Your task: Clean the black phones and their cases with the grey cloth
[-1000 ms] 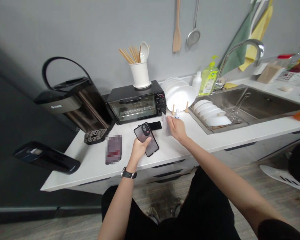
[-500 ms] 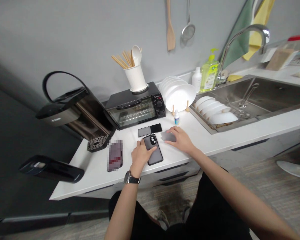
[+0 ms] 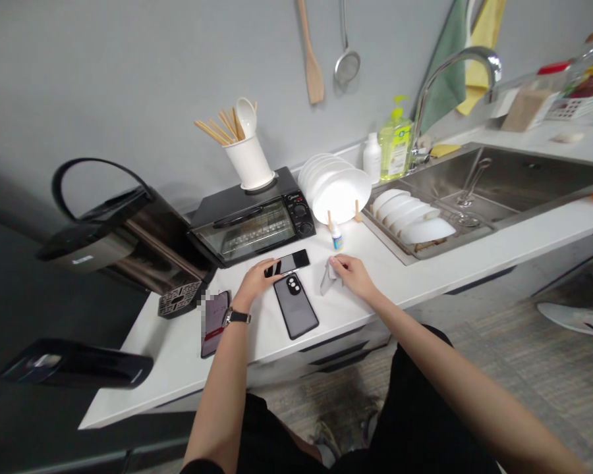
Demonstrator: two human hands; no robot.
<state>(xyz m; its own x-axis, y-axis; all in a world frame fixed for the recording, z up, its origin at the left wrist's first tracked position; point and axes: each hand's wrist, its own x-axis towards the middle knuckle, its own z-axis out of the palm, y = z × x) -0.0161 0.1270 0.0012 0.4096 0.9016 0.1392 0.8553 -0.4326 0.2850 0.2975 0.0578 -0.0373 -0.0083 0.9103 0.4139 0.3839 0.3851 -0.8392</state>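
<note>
My left hand [image 3: 254,284] has its thumb and fingers around the left end of a dark smartphone [image 3: 299,259], which lies screen up on the counter. Just in front of that phone is a translucent grey phone case [image 3: 297,308] with a black rim and round camera openings. Pinched in my right hand [image 3: 356,276] is a small grey cloth [image 3: 329,279], hanging folded above the counter to the right of the case. A little white bottle [image 3: 337,237] with a blue label stands behind my right hand. Another phone [image 3: 214,322], partly blurred out, rests near my left wrist.
A toaster oven [image 3: 250,230] carries a white utensil holder [image 3: 250,162]. To its left stands a black drink machine [image 3: 148,230]; white plates [image 3: 338,191] are racked on its right. Farther right are bowls [image 3: 425,227] and a sink [image 3: 524,184]. Another person's shoe [image 3: 570,320] shows at right.
My left hand has left the phone case and moved back and left onto the smartphone's end. The cloth in my right hand, flatter before, now hangs folded. The view has shifted slightly.
</note>
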